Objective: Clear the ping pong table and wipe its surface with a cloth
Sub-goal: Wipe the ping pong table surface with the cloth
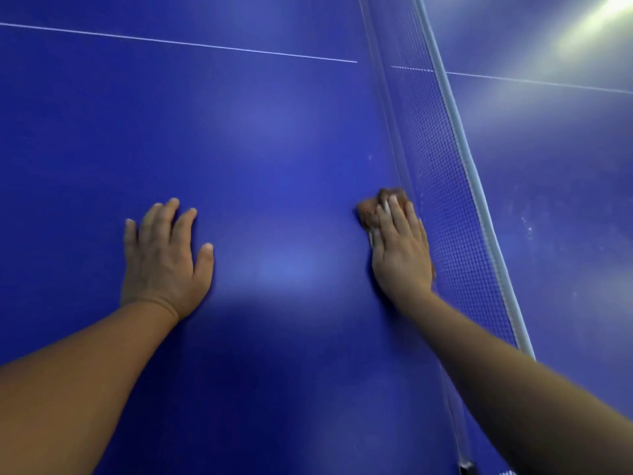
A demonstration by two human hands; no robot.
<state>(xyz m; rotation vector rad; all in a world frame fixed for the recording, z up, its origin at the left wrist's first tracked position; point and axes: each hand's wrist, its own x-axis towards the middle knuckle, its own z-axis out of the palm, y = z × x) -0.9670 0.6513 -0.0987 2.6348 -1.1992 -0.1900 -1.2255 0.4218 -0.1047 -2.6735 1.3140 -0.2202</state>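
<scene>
The blue ping pong table (274, 138) fills the view. My right hand (400, 248) lies flat with straight fingers on a small brown cloth (368, 209), pressing it onto the table right beside the foot of the net (445, 186). Most of the cloth is hidden under the hand; only its far and left edges show. My left hand (164, 255) rests flat on the bare table surface, fingers spread, about a forearm's length to the left of the cloth.
The net with its white top band (462, 149) runs from the top middle down to the lower right, dividing the table. A thin white centre line (205, 45) crosses the far part. Light glares on the far half at the upper right.
</scene>
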